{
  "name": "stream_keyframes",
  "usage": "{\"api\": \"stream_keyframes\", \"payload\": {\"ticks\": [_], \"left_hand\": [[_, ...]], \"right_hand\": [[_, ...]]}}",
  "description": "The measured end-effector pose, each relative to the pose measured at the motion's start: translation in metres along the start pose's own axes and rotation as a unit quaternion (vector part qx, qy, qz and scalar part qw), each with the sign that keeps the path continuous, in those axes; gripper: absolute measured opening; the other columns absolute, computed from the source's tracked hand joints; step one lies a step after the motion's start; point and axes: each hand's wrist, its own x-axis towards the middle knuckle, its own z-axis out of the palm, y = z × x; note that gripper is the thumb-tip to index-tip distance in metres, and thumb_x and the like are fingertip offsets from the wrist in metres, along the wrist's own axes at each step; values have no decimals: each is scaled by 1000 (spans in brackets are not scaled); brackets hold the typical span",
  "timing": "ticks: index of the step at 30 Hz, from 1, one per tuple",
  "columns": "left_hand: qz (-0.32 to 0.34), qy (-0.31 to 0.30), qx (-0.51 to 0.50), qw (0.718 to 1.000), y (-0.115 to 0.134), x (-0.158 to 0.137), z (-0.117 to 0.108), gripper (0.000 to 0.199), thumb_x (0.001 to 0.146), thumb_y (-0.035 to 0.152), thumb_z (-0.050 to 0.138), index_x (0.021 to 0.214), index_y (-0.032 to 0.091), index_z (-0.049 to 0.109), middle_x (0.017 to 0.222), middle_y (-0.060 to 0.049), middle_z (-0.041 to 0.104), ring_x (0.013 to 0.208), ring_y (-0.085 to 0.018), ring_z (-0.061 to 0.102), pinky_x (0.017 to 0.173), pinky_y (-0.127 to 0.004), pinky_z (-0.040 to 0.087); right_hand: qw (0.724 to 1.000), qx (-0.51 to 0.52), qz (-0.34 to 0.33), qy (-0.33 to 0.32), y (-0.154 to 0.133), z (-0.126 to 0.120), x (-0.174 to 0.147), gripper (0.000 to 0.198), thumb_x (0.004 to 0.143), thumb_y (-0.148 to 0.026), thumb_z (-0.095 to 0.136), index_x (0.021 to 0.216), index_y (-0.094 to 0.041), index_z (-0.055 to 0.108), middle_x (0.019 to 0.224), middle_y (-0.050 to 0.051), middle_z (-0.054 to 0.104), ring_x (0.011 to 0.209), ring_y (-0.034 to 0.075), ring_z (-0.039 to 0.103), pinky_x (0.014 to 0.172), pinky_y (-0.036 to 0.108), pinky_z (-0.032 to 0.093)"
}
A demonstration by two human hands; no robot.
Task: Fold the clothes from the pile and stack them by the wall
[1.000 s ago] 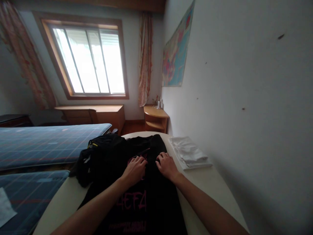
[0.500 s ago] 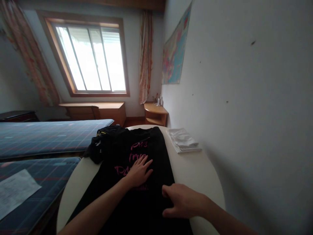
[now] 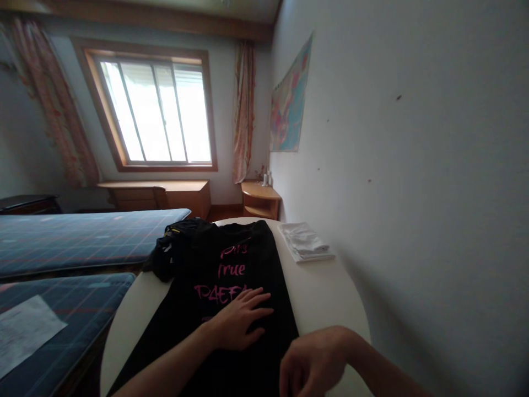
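Observation:
A black T-shirt [image 3: 264, 259] with pink lettering lies spread over a round white table [image 3: 330, 298]. My left hand [image 3: 242, 320] rests on the front of the shirt, just below the large lettering, palm down with its fingers spread. At the shirt's lower right edge is my right hand [image 3: 316, 361], its fingers curled downward. Its fingertips are close to the bottom of the picture, and whatever they may hold is hidden.
A bunched dark cloth item [image 3: 167, 251] lies at the table's far left. Folded white cloth [image 3: 306, 242] sits at the far right, by the wall. Plaid mattresses [image 3: 82, 237] are on the left, one with a paper sheet [image 3: 31, 331]. A wooden corner shelf [image 3: 260, 190] stands beyond.
My left hand has slid toward me and slightly right over the shirt, uncovering more lettering. My right hand has moved nearer, its fingers now curled down. The view has tilted up a little.

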Motion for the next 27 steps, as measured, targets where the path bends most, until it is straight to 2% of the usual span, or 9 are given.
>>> {"api": "stream_keyframes", "payload": {"ticks": [3, 6, 8, 9, 11, 13, 19, 24, 27], "left_hand": [[79, -47, -20, 996, 24, -4, -7, 65, 85, 33, 63, 147, 35, 42, 159, -5, 33, 144, -34, 32, 115, -57, 30], [168, -70, -10, 983, 41, -5, -7, 65, 89, 40, 61, 149, 38, 37, 160, -4, 31, 144, -35, 32, 114, -56, 33], [206, -63, 29, 976, 49, -5, -2, 60, 94, 35, 56, 150, 40, 34, 162, -2, 25, 146, -35, 28, 113, -55, 35], [217, -52, 53, 973, 51, -5, 1, 58, 97, 32, 52, 151, 41, 33, 163, -2, 23, 147, -35, 26, 113, -55, 36], [229, -24, 102, 968, 54, -4, 11, 55, 100, 30, 47, 151, 42, 31, 164, -3, 18, 146, -36, 27, 111, -55, 40], [239, 3, 143, 960, 54, -2, 24, 53, 100, 32, 46, 151, 43, 31, 164, -4, 20, 143, -37, 32, 107, -55, 44], [251, 26, 194, 948, 53, 8, 39, 33, 97, 38, 53, 128, 36, 62, 158, 1, 36, 137, -34, 45, 101, -48, 50], [271, 27, 162, 948, 62, 23, 27, 39, 102, 34, 45, 140, 36, 47, 150, 8, 47, 123, -16, 56, 81, -29, 53], [290, 37, 168, 942, 65, 37, 40, 27, 99, 32, 52, 125, 32, 58, 129, 6, 65, 102, -13, 64, 65, -25, 49]], "right_hand": [[995, 62, 43, -72, 9, -6, -1, 55, 52, -58, 86, 87, -19, 68, 64, -5, 63, 49, 8, 59, 48, 16, 49], [998, 40, 53, -21, 10, -21, -3, 32, 77, -49, 73, 84, -18, 65, 63, -4, 64, 49, 9, 61, 48, 17, 47], [990, -15, 50, 130, 11, -36, -3, 22, 88, -39, 59, 91, -18, 66, 68, -1, 68, 52, 11, 63, 50, 19, 45], [967, -57, 54, 240, 13, -44, -1, 22, 91, -35, 54, 94, -17, 66, 73, 1, 70, 57, 12, 66, 53, 20, 45], [882, -145, 82, 440, 18, -58, 6, 25, 93, -34, 51, 99, -16, 67, 87, 8, 74, 75, 18, 71, 63, 25, 47], [806, -199, 132, 541, 23, -70, 18, 30, 94, -39, 50, 98, -16, 69, 98, 13, 74, 92, 24, 70, 74, 29, 47], [752, -207, 198, 594, 29, -91, 56, 32, 94, -44, 50, 99, -18, 69, 100, 12, 75, 97, 27, 70, 75, 32, 46], [743, -203, 201, 605, 35, -104, 68, 37, 96, -46, 46, 98, -18, 70, 100, 13, 75, 95, 28, 70, 72, 33, 46], [746, -199, 200, 603, 39, -112, 67, 35, 96, -44, 47, 98, -18, 70, 101, 11, 75, 96, 26, 70, 72, 31, 46]]}}
